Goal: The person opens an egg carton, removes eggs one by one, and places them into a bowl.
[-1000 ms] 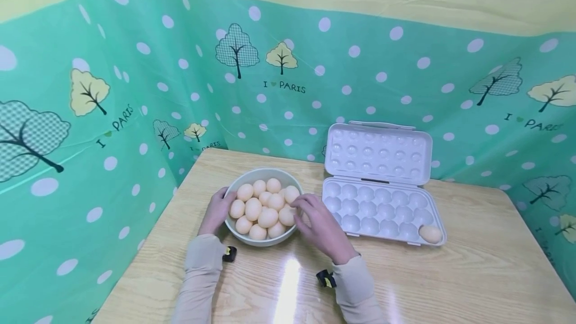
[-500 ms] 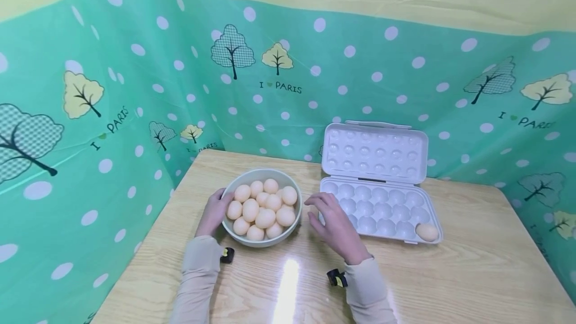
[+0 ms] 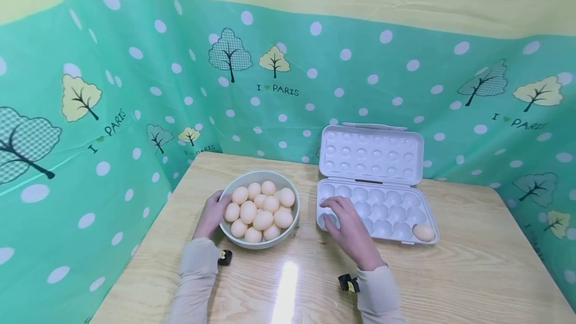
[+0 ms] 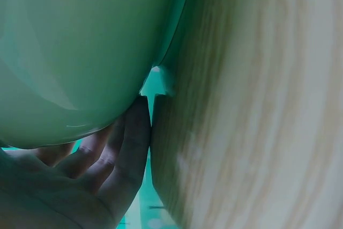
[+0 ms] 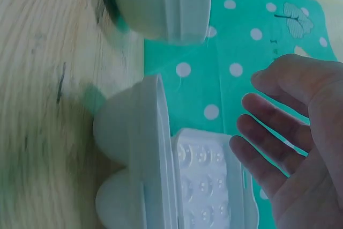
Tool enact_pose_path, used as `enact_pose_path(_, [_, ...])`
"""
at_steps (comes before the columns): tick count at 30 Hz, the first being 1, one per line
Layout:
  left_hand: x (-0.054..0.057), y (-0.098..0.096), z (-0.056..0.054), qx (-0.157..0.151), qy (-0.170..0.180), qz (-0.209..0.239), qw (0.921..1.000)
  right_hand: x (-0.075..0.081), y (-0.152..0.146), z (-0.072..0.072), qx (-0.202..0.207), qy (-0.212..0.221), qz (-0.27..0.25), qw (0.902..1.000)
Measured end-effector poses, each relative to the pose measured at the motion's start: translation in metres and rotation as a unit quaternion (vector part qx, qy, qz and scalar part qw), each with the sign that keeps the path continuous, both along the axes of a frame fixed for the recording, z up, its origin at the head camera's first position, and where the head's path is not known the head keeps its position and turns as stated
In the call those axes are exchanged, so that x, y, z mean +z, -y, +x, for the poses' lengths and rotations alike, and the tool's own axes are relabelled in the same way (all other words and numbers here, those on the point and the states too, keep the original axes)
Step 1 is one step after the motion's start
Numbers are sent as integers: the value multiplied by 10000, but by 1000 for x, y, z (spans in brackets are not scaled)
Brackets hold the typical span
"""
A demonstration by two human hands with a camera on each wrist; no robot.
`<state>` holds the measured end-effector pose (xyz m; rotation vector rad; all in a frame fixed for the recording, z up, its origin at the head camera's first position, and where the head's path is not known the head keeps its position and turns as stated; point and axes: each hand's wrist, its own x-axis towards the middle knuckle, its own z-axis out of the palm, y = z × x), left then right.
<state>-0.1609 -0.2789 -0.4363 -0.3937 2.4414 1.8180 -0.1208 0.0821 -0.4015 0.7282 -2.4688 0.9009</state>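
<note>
A pale green bowl (image 3: 259, 245) heaped with light brown eggs (image 3: 263, 219) stands on the left of the table. My left hand (image 3: 211, 217) holds it by its left side, the thumb at the rim and the fingers (image 4: 132, 148) against the outer wall. Over the left end of a pale egg carton (image 3: 380, 211) hovers my right hand (image 3: 353, 234), its fingers loosely bent and nothing between them. One egg (image 3: 423, 233) sits in the carton's front right cup. The carton's lid (image 3: 371, 153) stands raised behind it.
A wooden table (image 3: 468, 244) carries both the bowl and the carton. Behind it and along the left hangs a green dotted curtain (image 3: 252, 129). A strip of tabletop separates bowl from carton.
My right hand has moved from the bowl's right rim rightward to above the carton's left end. The left hand keeps its hold on the bowl. The view has shifted slightly.
</note>
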Motion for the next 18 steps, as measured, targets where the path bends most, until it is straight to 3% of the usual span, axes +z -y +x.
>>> enact_pose_path(18, [-1, -1, 2, 54, -143, -98, 9998, 0, -38, 4, -662, 149, -101, 9976])
